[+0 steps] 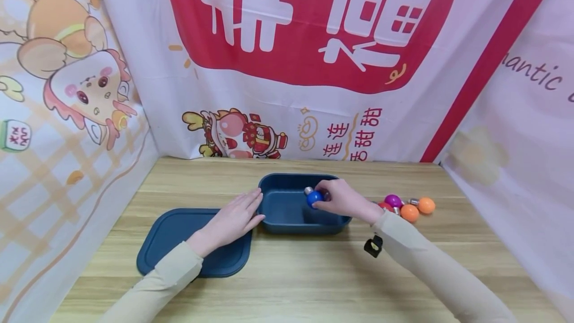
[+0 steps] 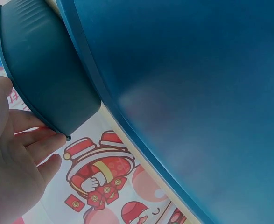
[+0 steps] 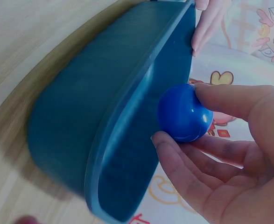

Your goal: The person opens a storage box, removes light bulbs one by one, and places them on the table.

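Note:
A dark blue rectangular box [image 1: 287, 228] stands without its lid on the table. My right hand [image 1: 343, 199] pinches a small blue light bulb [image 1: 315, 199] between thumb and fingers over the box's opening; the bulb's silver base points left in the head view. In the right wrist view the round blue glass [image 3: 184, 113] shows clearly, and its base is hidden. My left hand [image 1: 230, 221] has its fingers nearly straight and touches the left end of the box at the rim. Beneath the left hand and wrist is the flat dark blue lid [image 1: 179, 231].
Right of the box lie several bulbs with silver bases, among them a purple bulb [image 1: 393, 201], an orange bulb [image 1: 426, 205] and a red bulb partly behind my right wrist. Printed cloth [image 1: 305, 74] hangs behind and at both sides of the wooden table [image 1: 305, 278].

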The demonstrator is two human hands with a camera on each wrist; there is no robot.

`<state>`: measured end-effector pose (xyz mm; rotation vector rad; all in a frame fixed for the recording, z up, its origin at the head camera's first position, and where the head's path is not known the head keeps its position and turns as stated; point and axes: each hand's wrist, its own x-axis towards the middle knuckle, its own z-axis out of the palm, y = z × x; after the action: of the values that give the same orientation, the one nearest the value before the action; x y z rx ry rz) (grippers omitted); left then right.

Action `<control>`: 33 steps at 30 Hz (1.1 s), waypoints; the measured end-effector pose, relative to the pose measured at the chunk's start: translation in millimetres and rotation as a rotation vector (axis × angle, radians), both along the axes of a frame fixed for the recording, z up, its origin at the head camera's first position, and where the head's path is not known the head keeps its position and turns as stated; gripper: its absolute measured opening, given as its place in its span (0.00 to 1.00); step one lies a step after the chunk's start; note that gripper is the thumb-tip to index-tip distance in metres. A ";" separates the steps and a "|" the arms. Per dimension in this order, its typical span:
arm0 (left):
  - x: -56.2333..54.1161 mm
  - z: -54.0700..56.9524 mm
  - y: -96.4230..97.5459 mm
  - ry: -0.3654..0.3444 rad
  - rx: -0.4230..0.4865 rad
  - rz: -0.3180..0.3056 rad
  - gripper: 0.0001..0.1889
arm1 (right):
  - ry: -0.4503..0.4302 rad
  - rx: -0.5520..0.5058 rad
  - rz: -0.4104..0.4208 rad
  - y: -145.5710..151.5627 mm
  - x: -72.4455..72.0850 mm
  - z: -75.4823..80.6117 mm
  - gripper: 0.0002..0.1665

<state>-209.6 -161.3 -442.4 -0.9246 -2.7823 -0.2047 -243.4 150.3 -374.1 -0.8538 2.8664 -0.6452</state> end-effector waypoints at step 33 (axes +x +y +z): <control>-1.9 -2.8 -0.1 0.011 -0.005 0.001 0.33 | 0.040 -0.037 -0.234 122.8 34.7 -3.4 0.21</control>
<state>-211.5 -161.4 -445.2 -0.9223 -2.7748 -0.1918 -208.7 273.1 -377.4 -0.5437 3.0269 -0.7121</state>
